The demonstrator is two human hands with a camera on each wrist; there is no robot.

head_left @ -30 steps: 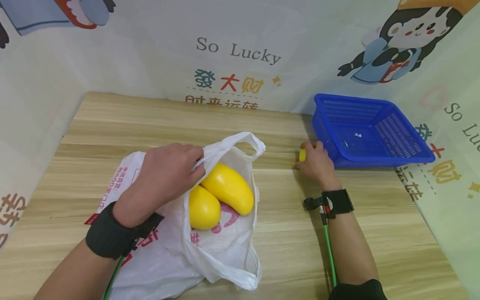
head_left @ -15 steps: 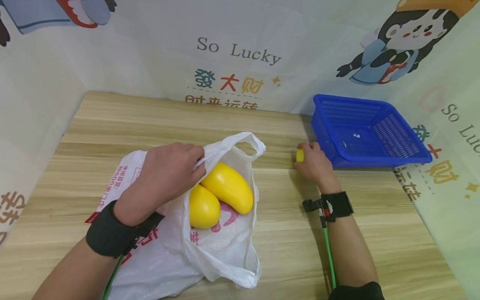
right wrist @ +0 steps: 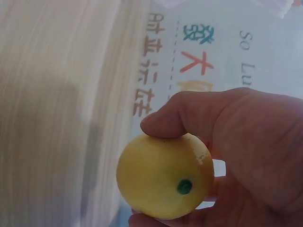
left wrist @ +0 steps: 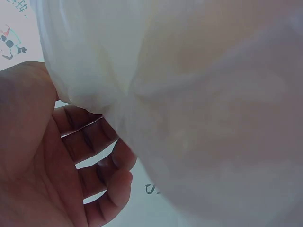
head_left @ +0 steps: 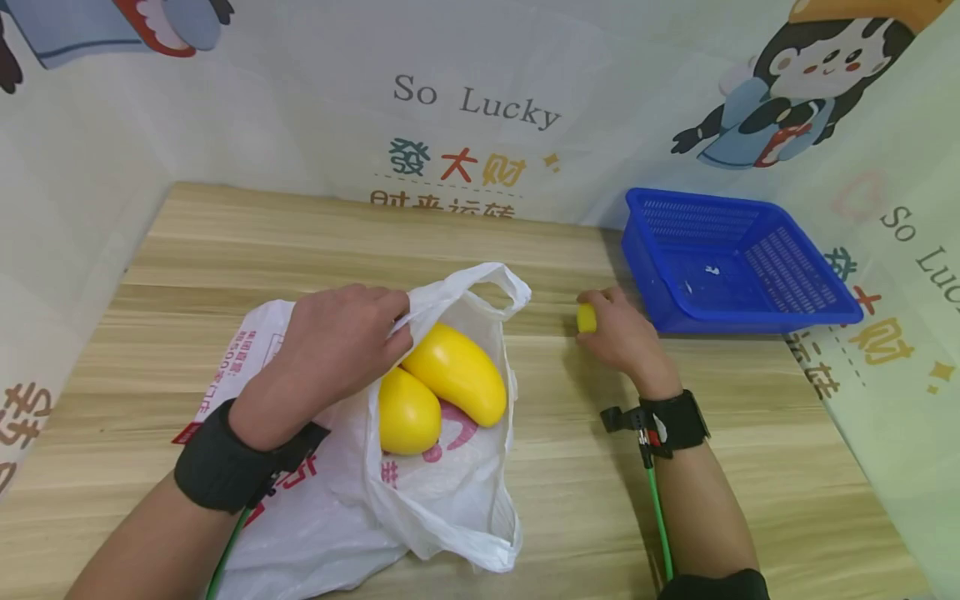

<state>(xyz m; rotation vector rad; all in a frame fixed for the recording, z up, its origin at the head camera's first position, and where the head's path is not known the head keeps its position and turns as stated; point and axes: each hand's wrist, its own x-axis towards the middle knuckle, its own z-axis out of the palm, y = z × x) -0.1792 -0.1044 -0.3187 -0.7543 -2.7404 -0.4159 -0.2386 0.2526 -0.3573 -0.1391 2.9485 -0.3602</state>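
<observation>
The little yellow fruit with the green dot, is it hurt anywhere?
Maybe a bit: in the right wrist view, the little yellow fruit has a pale, scuffed-looking patch above its green dot. That looks odd because the skin around is plain yellow.

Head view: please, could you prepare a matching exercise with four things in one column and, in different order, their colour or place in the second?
1. basket
2. bag
3. two yellow fruits
4. single yellow fruit

A. held in the right hand
B. lying inside the bag
C. blue
D. white, held by the left hand

Pairs: 1-C, 2-D, 3-B, 4-A
</observation>
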